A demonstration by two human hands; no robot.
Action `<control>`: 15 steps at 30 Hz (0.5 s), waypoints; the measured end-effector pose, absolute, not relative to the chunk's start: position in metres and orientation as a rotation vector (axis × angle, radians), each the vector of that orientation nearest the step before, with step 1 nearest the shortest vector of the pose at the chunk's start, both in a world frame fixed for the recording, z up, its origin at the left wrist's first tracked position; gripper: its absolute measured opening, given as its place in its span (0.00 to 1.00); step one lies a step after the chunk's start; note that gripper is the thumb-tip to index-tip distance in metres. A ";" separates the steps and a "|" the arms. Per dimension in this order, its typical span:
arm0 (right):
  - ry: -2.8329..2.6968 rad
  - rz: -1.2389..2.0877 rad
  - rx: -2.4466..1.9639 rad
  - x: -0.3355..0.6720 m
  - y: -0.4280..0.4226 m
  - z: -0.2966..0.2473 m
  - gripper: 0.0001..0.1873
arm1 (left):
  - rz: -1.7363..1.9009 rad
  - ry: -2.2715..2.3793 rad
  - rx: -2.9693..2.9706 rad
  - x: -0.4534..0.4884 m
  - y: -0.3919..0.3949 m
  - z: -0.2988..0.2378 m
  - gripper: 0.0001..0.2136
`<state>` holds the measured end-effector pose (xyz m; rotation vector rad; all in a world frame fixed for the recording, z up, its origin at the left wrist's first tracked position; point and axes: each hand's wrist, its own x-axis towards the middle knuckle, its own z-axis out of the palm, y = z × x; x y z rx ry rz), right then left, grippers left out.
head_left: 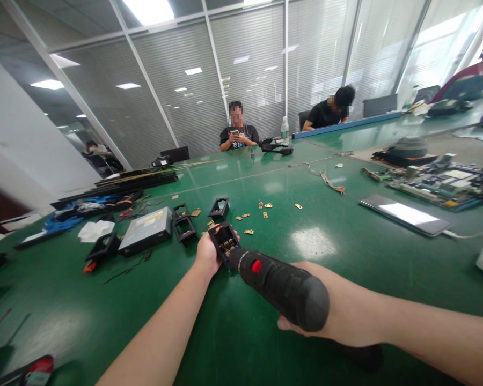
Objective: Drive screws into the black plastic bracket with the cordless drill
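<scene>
My left hand [208, 253] is closed round a black plastic housing [222, 239] with brass-coloured metal parts inside it. In my right hand [306, 300] is a black cordless screwdriver [282, 287] with a red button on top. Its front end points into the housing; the tip itself is hidden. Beyond the held housing stands another open black housing [219, 208], and two more black frames [184, 229] lie to its left. Several small brass plates [248, 232] are scattered on the green table [265, 343] past my hands.
An optical drive [147, 231] lies left, beside a white tissue [95, 231]. On the right are a phone [404, 214] with a cable and several circuit boards [446, 182]. Two people [238, 136] sit across the table; a bottle [284, 131] stands between them.
</scene>
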<state>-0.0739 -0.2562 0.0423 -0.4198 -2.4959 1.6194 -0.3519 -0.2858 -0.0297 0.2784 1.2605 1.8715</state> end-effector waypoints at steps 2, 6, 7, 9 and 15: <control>-2.503 1.606 -0.421 -0.074 -0.256 0.042 0.10 | 1.874 1.262 0.295 -0.352 -0.286 -0.030 0.11; -2.503 1.620 -0.425 -0.073 -0.256 0.043 0.09 | 1.876 1.259 0.293 -0.354 -0.286 -0.033 0.12; -2.499 1.629 -0.430 -0.072 -0.256 0.043 0.09 | 1.878 1.258 0.292 -0.354 -0.286 -0.033 0.12; -2.497 1.637 -0.460 -0.072 -0.256 0.043 0.10 | 1.880 1.257 0.295 -0.355 -0.286 -0.034 0.12; -2.515 1.619 -0.411 -0.074 -0.255 0.042 0.10 | 1.878 1.253 0.303 -0.355 -0.285 -0.034 0.12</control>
